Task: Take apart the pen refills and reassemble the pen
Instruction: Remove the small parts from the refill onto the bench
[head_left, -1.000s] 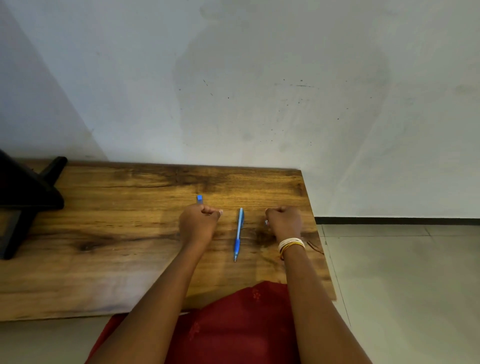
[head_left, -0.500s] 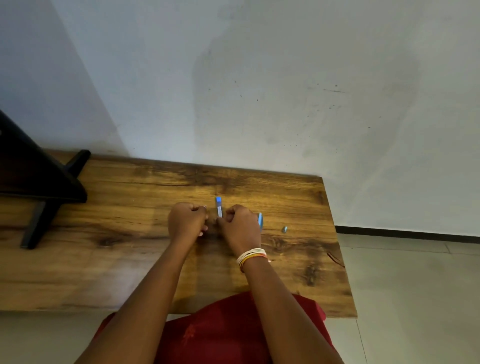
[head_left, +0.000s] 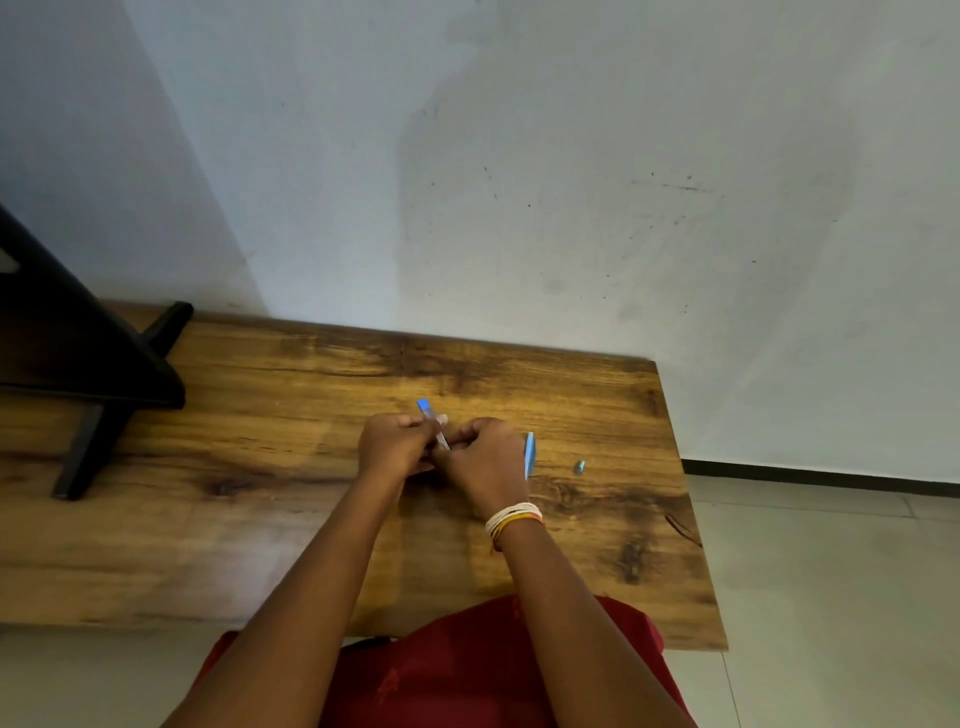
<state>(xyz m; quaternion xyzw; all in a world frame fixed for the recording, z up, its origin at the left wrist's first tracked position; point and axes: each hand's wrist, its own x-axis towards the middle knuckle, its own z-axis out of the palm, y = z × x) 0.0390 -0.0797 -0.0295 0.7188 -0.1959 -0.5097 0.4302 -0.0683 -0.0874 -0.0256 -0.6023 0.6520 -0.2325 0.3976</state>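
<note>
Pinching the thin refill (head_left: 435, 427) in the left hand (head_left: 396, 446): fingers closed around its lower end, blue-capped top pointing up and away-left, long axis tilted from near-right to far-left. Right hand (head_left: 483, 462) sits touching the left, fingers curled in at the refill's lower end; can't tell if it actually grips the refill or a small part, the contact point is hidden. Both hands hover over the wooden table (head_left: 260, 519). Just right of the right hand, partly hidden behind it, lies the blue pen barrel (head_left: 529, 453), long axis running near-to-far. Further right, apart from it, a small metal tip piece (head_left: 579, 466) rests on the wood. Judgement: the barrel is nearest the right hand, so that hand likely fetches it for reassembly.
</note>
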